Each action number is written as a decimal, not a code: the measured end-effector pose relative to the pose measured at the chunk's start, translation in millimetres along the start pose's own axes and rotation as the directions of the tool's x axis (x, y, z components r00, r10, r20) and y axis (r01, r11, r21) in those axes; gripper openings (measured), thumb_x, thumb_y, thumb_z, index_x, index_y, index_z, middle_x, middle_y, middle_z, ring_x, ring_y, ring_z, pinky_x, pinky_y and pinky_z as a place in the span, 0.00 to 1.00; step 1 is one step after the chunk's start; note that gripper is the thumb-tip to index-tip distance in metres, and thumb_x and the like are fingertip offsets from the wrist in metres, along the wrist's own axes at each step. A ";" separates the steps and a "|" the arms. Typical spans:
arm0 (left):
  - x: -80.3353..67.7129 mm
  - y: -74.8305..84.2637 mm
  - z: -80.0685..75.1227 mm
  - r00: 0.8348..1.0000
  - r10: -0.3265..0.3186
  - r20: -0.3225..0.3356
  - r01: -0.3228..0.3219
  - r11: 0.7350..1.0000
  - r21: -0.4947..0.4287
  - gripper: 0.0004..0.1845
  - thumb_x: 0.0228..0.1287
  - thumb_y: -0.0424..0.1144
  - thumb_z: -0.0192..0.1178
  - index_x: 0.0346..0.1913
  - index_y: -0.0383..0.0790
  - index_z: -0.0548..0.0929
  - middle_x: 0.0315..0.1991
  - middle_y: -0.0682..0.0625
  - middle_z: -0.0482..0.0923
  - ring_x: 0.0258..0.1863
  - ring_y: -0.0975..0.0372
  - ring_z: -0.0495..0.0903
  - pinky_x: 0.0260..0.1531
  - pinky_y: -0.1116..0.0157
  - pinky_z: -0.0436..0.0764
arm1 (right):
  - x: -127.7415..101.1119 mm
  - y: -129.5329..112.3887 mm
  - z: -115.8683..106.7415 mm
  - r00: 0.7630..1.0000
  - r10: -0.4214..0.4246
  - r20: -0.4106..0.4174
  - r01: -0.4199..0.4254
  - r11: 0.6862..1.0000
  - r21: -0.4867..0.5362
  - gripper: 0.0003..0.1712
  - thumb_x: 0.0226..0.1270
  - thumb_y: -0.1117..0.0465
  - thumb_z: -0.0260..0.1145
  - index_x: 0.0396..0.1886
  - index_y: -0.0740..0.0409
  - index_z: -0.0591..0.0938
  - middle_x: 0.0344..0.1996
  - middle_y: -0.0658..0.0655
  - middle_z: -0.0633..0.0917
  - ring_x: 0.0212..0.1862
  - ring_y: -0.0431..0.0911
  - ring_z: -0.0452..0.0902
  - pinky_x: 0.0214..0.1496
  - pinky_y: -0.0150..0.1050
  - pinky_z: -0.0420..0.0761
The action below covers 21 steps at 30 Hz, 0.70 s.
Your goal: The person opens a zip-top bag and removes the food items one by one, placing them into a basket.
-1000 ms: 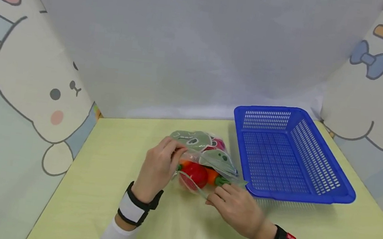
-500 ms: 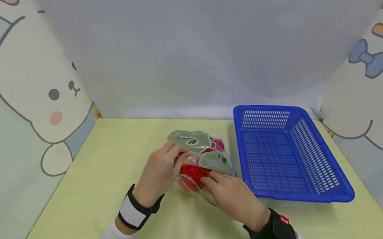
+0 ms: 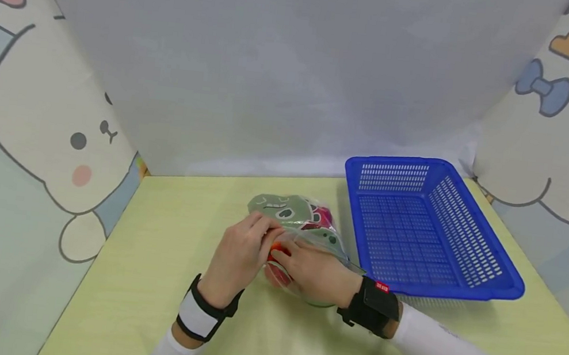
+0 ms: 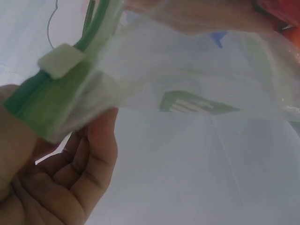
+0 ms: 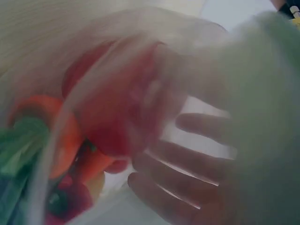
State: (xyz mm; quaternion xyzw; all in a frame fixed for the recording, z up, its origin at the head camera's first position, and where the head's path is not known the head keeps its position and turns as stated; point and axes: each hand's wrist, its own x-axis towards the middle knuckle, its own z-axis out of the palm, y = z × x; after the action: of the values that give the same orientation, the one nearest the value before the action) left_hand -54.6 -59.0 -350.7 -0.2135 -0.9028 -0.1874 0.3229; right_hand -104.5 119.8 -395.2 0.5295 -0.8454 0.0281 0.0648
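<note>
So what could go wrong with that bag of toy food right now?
The left hand pinches only the green zip edge of the clear bag, so the thin plastic might slip free or tear. The right hand is pushed in among the toy food, which could spill onto the table instead of reaching the blue basket.

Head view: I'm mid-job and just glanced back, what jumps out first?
Both hands meet at a clear zip bag of red and orange toy produce, mid-table. The left hand pinches its green zip edge; the right hand reaches into the mouth. An empty blue basket sits just right of them.
</note>
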 end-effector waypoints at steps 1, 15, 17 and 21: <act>0.0 -0.2 0.1 1.000 0.001 -0.001 -0.001 1.000 -0.003 0.06 0.62 0.33 0.76 0.36 0.37 0.87 0.31 0.47 0.83 0.26 0.60 0.82 0.26 0.67 0.84 | 2.1 -0.4 1.9 1.000 0.015 0.026 -0.016 1.000 0.025 0.31 0.71 0.50 0.74 0.68 0.56 0.79 0.65 0.59 0.82 0.67 0.55 0.81 0.70 0.48 0.83; -2.0 -0.2 1.0 0.998 -0.025 0.059 0.027 0.999 -0.034 0.06 0.63 0.33 0.75 0.38 0.37 0.87 0.34 0.47 0.83 0.28 0.59 0.84 0.28 0.66 0.86 | 4.5 2.6 19.4 0.996 0.037 0.081 -0.041 0.998 0.051 0.35 0.66 0.62 0.77 0.71 0.52 0.74 0.68 0.60 0.76 0.66 0.56 0.81 0.66 0.49 0.86; -1.7 -0.3 -0.2 0.998 -0.036 0.059 0.038 0.999 -0.038 0.06 0.63 0.33 0.75 0.38 0.37 0.87 0.34 0.47 0.84 0.27 0.59 0.84 0.28 0.65 0.86 | 2.1 0.5 16.7 0.999 0.016 0.038 -0.014 0.999 -0.048 0.32 0.67 0.61 0.76 0.69 0.51 0.75 0.66 0.59 0.78 0.63 0.54 0.83 0.64 0.46 0.87; -2.1 -1.0 -0.8 0.996 -0.050 0.068 0.051 0.998 -0.027 0.06 0.64 0.34 0.74 0.38 0.36 0.87 0.34 0.46 0.84 0.27 0.59 0.84 0.27 0.67 0.85 | -6.3 -3.6 8.6 0.994 -0.038 -0.104 0.015 0.977 -0.213 0.28 0.67 0.55 0.78 0.64 0.51 0.79 0.60 0.58 0.82 0.56 0.50 0.86 0.53 0.39 0.91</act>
State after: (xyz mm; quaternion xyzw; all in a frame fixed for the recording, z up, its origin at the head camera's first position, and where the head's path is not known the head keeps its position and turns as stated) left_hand -53.3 -60.8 -351.8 -0.2013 -0.9155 -0.2010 0.2845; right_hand -99.2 122.9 -404.7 0.5286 -0.8316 -0.0345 0.1668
